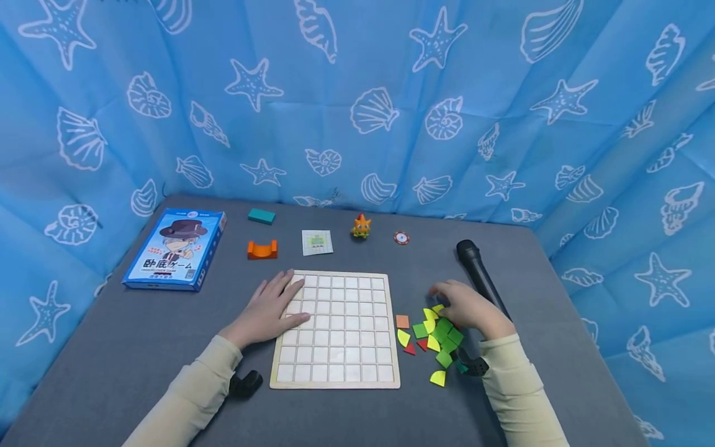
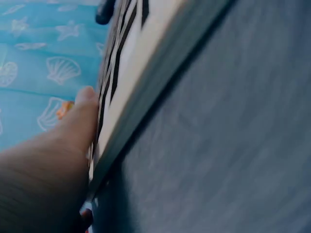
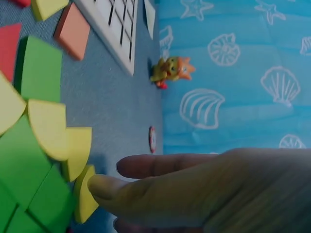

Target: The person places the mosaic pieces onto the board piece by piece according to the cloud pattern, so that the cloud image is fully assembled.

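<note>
My left hand (image 1: 270, 310) rests on the upper left of a white gridded board (image 1: 335, 385) with a pale wooden frame, its fingers spread. In the left wrist view, the thumb (image 2: 86, 97) lies along the board's edge. My right hand (image 1: 463, 307) is over the far side of a pile of small flat tiles right of the board. Green squares (image 1: 444, 359), yellow quarter circles (image 1: 438, 378) and red triangles (image 1: 410, 349) make up the pile. The right thumb (image 3: 104, 187) is at a yellow quarter circle (image 3: 83, 196), with the other fingers apart from it.
A black microphone (image 1: 481, 273) lies beyond the right hand. Along the back are a blue game box (image 1: 173, 248), teal block (image 1: 261, 216), orange block (image 1: 262, 250), paper square (image 1: 316, 242), small toy figure (image 1: 361, 226) and poker chip (image 1: 401, 238). An orange square tile (image 1: 402, 321) lies beside the board.
</note>
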The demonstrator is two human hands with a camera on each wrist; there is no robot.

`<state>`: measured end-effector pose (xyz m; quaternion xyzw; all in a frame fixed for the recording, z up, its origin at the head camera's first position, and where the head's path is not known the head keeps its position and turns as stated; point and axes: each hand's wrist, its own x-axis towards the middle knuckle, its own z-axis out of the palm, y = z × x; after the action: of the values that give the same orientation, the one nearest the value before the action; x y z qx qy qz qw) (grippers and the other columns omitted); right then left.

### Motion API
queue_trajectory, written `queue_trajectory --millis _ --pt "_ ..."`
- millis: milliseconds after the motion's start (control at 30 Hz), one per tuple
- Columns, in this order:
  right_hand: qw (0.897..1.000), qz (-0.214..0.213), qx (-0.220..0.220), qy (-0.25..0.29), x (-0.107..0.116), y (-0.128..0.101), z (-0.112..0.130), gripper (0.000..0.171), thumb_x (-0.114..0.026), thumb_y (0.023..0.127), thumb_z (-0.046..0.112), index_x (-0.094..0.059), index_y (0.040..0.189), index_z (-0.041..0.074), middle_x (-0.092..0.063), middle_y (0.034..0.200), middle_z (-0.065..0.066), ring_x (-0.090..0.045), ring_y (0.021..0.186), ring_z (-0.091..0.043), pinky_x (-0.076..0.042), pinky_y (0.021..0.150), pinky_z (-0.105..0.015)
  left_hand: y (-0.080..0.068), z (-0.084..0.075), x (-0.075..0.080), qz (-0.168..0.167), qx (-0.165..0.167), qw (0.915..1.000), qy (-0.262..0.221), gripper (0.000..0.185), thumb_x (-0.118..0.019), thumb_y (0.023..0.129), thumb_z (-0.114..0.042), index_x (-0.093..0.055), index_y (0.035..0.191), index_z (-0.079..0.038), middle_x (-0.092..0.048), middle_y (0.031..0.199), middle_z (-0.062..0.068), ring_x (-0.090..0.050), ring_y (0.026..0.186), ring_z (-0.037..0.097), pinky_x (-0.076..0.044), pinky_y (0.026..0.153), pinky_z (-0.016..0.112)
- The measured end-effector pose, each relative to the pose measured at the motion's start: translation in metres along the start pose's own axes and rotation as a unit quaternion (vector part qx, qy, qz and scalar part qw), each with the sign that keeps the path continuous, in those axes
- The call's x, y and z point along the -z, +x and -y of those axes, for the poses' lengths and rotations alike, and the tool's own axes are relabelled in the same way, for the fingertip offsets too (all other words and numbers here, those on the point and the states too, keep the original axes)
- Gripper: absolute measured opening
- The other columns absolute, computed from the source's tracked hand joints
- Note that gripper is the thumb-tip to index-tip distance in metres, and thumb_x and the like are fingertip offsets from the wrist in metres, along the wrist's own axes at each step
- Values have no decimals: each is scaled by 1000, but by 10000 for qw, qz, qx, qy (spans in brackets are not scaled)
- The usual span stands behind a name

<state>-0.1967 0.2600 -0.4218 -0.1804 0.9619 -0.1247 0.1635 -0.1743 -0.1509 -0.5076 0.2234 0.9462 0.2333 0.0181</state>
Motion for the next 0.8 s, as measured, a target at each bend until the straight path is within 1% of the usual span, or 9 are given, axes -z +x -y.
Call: queue_trajectory --millis 167,333,500,633,733,800 --pt "9998 -202 88 2 -6 3 -6 30 -67 81 -1 -65 111 4 -61 98 -10 -56 90 -24 -50 79 -43 -8 0 -5 -252 59 9997 45 77 -52 91 -60 -33 150 -15 -20 158 15 -18 144 38 -11 112 63" --pt "9988 -421 232 121 -13 5 -10 21 -68 84 2 -65 105 2 -60 92 -8 -56 84 -22 -50 75 -40 -9 1 -9 -406 94 9991 92 75 -51 91 -60 -33 150 -17 -19 159 11 -18 146 32 -9 114 59" --pt "9966 -685 390 236 -21 8 -15 16 -67 87 7 -64 102 2 -59 91 -7 -55 82 -20 -49 71 -39 -11 3 -13 -578 214 9980 152 71 -48 92 -61 -38 148 -19 -23 159 8 -19 146 29 -9 115 55" --pt "9950 -857 367 350 -25 9 -16 18 -67 89 12 -63 103 1 -59 92 -7 -54 82 -19 -48 71 -39 -12 4 -13 -566 310 9978 135 70 -45 92 -63 -39 148 -21 -23 159 5 -19 146 27 -8 116 53" --pt "9954 -840 266 382 -25 4 -18 22 -68 89 14 -63 107 1 -58 94 -8 -54 84 -20 -48 73 -40 -12 4 -13 -574 301 9978 125 70 -45 92 -63 -39 148 -22 -24 158 5 -20 146 27 -9 116 54" --pt "9958 -811 205 373 -24 -1 -20 24 -68 88 11 -63 109 1 -58 95 -8 -54 85 -20 -48 74 -40 -11 3 -13 -616 262 9977 93 69 -46 92 -62 -40 147 -22 -25 158 6 -21 145 28 -10 116 54"
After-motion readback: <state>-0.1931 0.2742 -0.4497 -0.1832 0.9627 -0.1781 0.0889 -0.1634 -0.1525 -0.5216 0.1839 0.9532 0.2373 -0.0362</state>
